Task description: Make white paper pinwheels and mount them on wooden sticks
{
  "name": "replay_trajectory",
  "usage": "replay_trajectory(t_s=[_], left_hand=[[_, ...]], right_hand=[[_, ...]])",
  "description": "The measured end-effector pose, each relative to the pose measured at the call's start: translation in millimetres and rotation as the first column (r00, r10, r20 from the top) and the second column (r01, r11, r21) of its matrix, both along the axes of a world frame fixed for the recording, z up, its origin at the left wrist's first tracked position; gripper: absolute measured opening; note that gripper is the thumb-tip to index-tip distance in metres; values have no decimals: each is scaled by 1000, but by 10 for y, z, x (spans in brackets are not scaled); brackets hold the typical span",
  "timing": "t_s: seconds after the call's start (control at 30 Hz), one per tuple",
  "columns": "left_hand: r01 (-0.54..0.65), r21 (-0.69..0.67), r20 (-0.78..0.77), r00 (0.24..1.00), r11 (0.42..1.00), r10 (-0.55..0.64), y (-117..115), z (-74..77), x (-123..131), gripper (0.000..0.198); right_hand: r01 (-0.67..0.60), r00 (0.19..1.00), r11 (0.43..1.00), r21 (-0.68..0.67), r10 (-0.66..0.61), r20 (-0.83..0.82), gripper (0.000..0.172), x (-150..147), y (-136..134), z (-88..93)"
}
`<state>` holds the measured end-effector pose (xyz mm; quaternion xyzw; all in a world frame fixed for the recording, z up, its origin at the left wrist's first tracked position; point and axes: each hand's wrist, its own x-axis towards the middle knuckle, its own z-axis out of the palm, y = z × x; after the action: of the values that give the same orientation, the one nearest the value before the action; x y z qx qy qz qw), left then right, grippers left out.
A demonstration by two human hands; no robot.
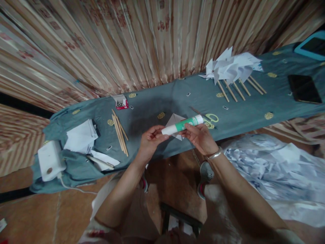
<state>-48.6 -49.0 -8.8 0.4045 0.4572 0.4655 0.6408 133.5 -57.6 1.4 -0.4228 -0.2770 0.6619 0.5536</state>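
Observation:
A white and green glue stick point(187, 124) is held level between both hands above the near edge of the cloth-covered table. My left hand point(153, 137) pinches its white end. Around the green-labelled part are the fingers of my right hand point(201, 137), with a silver bangle on that wrist. A folded white paper piece point(174, 119) lies behind and below the stick, partly hidden by it. Scissors with yellow-green handles point(212, 118) rest just beyond my right hand.
Wooden sticks point(120, 134), a red box of small metal pieces point(122, 103), a paper stack point(81, 137) and a white device point(51, 161) are left. Paper pinwheels point(233, 66), a dark phone point(304, 88) and a plastic bag of folded papers point(279, 169) are right.

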Motion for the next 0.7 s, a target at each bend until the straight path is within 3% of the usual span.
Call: replay_trajectory(t_s=[0.27, 0.53, 0.7], left_hand=[[-37, 203, -110, 992, 979, 60, -4, -35, -22, 35], [-7, 196, -230, 972, 981, 53, -54, -19, -94, 38], [-22, 197, -285, 955, 980, 79, -51, -41, -133, 37]], right_hand=[[11, 999, 999, -43, -9, 41, 31, -119, 13, -32], [-19, 999, 997, -77, 22, 45, 30, -253, 16, -75], [-111, 988, 993, -47, 115, 102, 37, -383, 19, -81]])
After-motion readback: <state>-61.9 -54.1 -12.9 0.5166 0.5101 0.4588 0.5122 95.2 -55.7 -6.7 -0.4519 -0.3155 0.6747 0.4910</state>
